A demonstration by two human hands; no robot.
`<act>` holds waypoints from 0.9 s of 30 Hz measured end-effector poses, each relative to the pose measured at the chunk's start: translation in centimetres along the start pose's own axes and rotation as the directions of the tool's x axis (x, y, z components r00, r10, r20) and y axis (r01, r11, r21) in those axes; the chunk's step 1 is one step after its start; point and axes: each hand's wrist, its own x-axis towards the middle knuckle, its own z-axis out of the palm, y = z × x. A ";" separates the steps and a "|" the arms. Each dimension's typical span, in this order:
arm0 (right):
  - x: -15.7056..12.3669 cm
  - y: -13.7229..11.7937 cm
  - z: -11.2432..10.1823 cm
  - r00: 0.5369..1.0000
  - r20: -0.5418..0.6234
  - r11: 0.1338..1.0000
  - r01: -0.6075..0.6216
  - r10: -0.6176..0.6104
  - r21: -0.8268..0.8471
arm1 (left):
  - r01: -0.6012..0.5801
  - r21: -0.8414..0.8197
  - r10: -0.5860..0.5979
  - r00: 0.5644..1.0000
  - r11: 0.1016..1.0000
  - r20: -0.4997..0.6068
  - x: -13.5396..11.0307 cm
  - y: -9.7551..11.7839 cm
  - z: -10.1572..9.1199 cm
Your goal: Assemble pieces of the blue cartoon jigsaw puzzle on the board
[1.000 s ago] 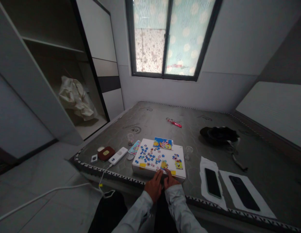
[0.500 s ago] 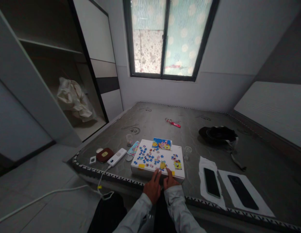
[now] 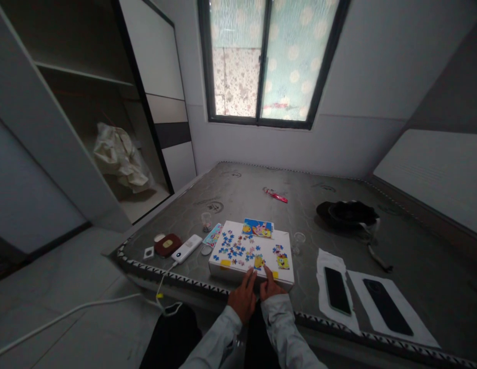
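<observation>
From where I stand, the white box [image 3: 283, 239] lies flat near the front edge of the grey mattress [image 3: 244, 187], its smooth top serving as a board. Small knobbed puzzle pieces [image 3: 235, 249], mostly blue with some pink, are scattered over its left half and middle. A mostly yellow joined patch [image 3: 259, 262] sits close to the near edge, just beyond the fingertips, and another joined patch [image 3: 283, 262] lies to the right of it. A glossy rectangular picture card [image 3: 257, 228] rests at the far side of the box.

The left hand [image 3: 243, 297] reaches to the box's near edge with its fingers stretched out, fairly close together; the right hand [image 3: 272, 288] is just beside it, forefinger pointing forward. I can't tell whether either one pinches a piece or only touches the card surface. Both cuffs are pale, wrinkled cloth.

The mattress has a quilted look and a braided-looking border. A clear round cup [image 3: 206, 221] stands left of the box, near a slim white power bank [image 3: 187, 249].

The hands hide part of the box's front wall, and the forearms are cut off below. The piece outlines blur together, and what lies under the fingertips is hidden.
</observation>
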 end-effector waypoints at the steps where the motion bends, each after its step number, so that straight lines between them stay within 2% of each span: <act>1: 0.0 0.0 -0.1 1.000 0.003 1.000 0.008 -0.008 0.010 | 0.007 0.003 -0.007 1.000 1.000 0.002 0.0 0.0 -0.1; 13: 0.4 0.4 1.3 1.000 0.018 1.000 -0.021 0.021 -0.010 | -0.006 -0.043 0.004 0.999 0.999 -0.049 0.1 -0.4 0.2; 20: 0.4 0.5 1.5 1.000 0.011 1.000 -0.013 0.013 0.015 | 0.017 -0.060 -0.016 1.000 0.998 0.007 0.3 -0.6 -0.4; 27: 0.4 0.4 1.6 1.000 0.009 1.000 -0.015 0.015 0.008 | -0.019 -0.067 0.018 1.000 0.998 -0.016 0.1 -0.5 -0.5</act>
